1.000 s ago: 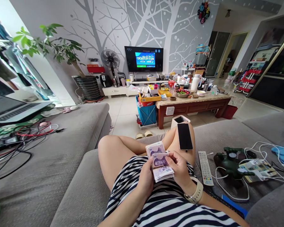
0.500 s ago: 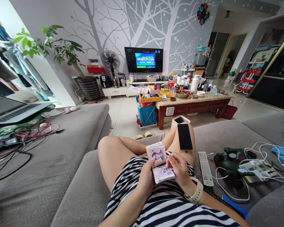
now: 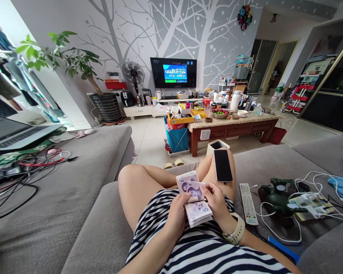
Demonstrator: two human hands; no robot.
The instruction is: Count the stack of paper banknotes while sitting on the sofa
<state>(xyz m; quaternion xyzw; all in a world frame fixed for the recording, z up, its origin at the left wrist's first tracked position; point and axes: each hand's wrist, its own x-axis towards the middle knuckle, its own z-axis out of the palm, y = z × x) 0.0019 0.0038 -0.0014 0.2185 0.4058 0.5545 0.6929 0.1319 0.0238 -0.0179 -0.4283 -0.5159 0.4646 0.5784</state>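
The money (image 3: pixel 199 216) looks only part way gone through. Some notes are bent down in a bunch on the side farther from the phone (image 3: pixel 223 165), and I think those are the done ones. A thick bunch sticks up on the side nearer the phone, and I think those are left to do. One loose note (image 3: pixel 194 193) is lifted up in between, so its turn seems to be now. I can't tell how many are left (the papers sit too close together to count).

The money is to the left of the phone and a bit closer to the person's tummy, above the stripy clothes (image 3: pixel 194 249). The left hand (image 3: pixel 176 213) has its fingers holding the bunch by its left edge. Its thumb lies on top, right by the bend, and the other fingers are hidden under the paper. The right hand (image 3: pixel 217 201) has its fingers (image 3: pixel 208 187) pinching the loose note by its right edge, on the side nearest the phone. The bent-down bunch is just below those fingers. The remote (image 3: pixel 248 203) is right of the phone, and no fingers are on it.
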